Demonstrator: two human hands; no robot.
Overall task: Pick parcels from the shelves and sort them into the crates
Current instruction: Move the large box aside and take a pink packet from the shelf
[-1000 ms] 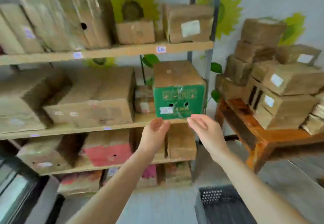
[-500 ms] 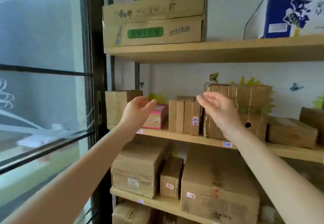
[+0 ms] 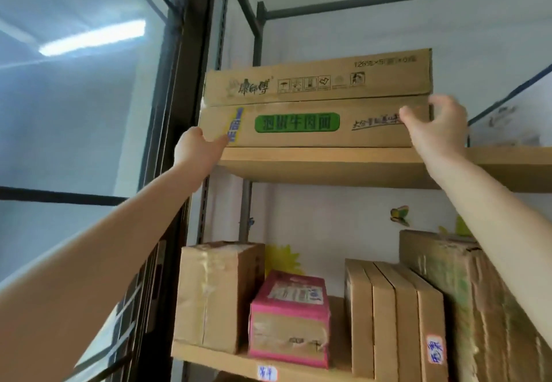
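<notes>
The carton (image 3: 298,126), long and flat with a green label, lies on the top shelf (image 3: 328,162), front face flush with the board's edge. I have both hands on its ends.

1. Left hand (image 3: 195,150): it grips the carton's lower left corner. The thumb (image 3: 218,144) presses on the front face. The other fingers go round the end and are hidden, so I cannot tell how they lie.
2. Right hand (image 3: 439,133): its fingers (image 3: 406,113) curl round the right end. One tip lies on the front face, and another reaches the seam above.

Directly above the fingertips of both hands, a second carton (image 3: 316,81) rests on the first. I cannot tell whether the two are joined.

Left of the left-hand fingers stands a dark window frame (image 3: 185,83).

Well below both hands is the lower shelf (image 3: 227,363). It holds these items:
- a taped brown box (image 3: 215,295), under the left hand;
- a pink box (image 3: 289,322), just beside the brown box;
- a row of flat boxes (image 3: 391,322), standing on edge;
- a tall carton (image 3: 448,277), under the right forearm and touching that row.
</notes>
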